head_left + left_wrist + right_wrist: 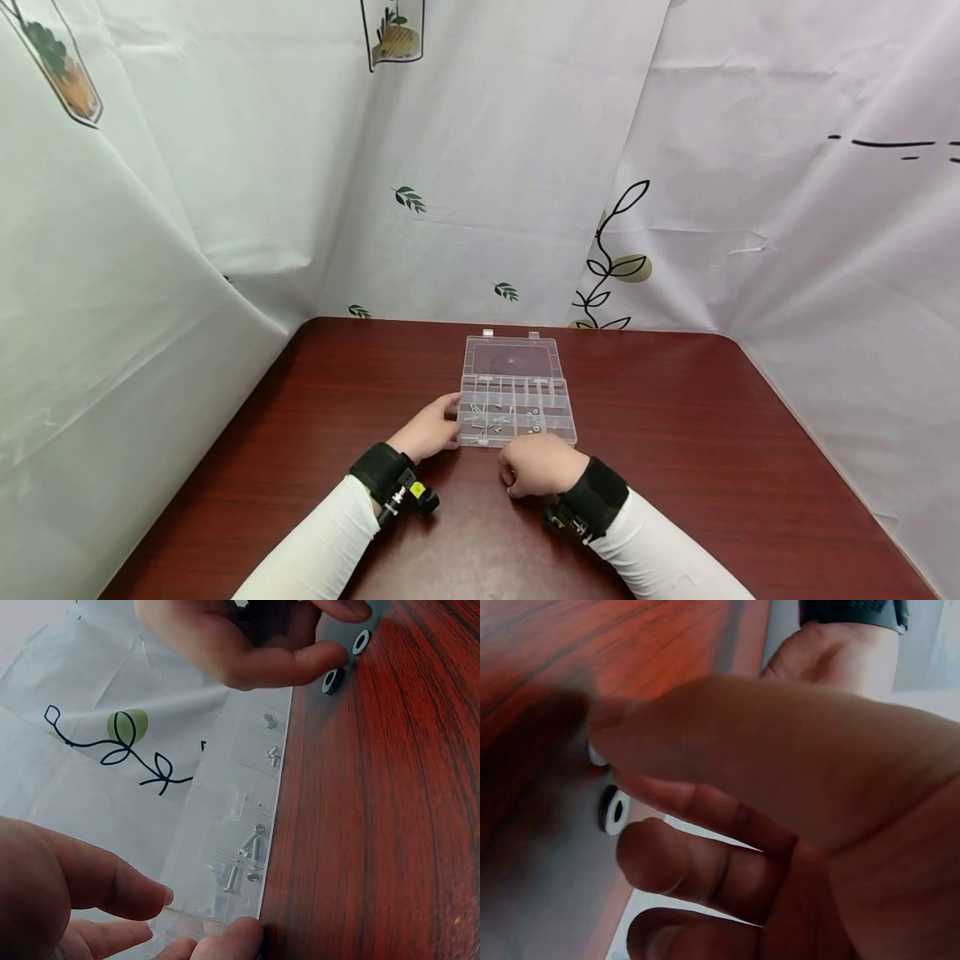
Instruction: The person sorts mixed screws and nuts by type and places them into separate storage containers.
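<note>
A clear plastic compartment box [553,400] lies on the table with its lid [512,360] folded back. Bolts [253,847] lie in its front left compartments, and small nuts or washers [534,412] farther right. My left hand [429,429] holds the box at its left side, thumb by the front corner and bent fingers at the wall. In front of the box, my right hand [543,467] is low over the table, thumb and index finger apart. Right at those fingertips is one washer-like ring [362,642]; a second ring [331,680] lies beside the index finger.
The dark red wooden table [675,467] has a glossy top. White printed cloth [480,167] hangs behind it and along both sides. Each wrist wears a black strap, the left strap [382,468] and the right strap [596,496], with a small camera attached.
</note>
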`<state>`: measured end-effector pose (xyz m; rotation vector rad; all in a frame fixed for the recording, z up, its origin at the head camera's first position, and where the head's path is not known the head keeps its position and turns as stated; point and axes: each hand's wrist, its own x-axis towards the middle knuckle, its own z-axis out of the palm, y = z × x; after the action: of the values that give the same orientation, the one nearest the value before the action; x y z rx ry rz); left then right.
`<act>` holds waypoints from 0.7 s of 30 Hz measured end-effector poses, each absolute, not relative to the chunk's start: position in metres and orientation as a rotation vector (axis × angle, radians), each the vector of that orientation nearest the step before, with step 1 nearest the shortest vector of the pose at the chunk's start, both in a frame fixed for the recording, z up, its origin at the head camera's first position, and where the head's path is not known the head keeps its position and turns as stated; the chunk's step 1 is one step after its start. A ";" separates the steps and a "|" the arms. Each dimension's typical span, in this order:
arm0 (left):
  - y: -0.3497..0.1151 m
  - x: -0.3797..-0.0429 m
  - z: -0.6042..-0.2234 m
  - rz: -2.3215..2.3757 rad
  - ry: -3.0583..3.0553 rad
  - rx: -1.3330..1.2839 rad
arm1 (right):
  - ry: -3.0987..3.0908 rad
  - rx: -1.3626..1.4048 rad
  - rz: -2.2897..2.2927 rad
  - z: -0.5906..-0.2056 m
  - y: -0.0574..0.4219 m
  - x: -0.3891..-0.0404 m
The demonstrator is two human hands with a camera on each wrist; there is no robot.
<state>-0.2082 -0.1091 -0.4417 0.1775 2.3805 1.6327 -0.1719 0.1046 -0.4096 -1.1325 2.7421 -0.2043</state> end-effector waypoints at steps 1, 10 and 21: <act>-0.109 -0.209 -0.442 1.633 2.380 0.175 | 2.745 -1.138 -0.199 -0.410 0.105 -0.172; -0.109 -0.209 -0.444 1.628 2.379 0.180 | 2.760 -1.151 -0.174 -0.415 0.104 -0.173; -0.110 -0.209 -0.443 1.630 2.375 0.192 | 2.678 -1.088 -0.261 -0.417 0.102 -0.174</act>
<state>-0.2090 -0.1096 -0.4429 0.1915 2.3750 1.6300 -0.1737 0.1021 -0.4170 -1.0883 2.6783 -0.2613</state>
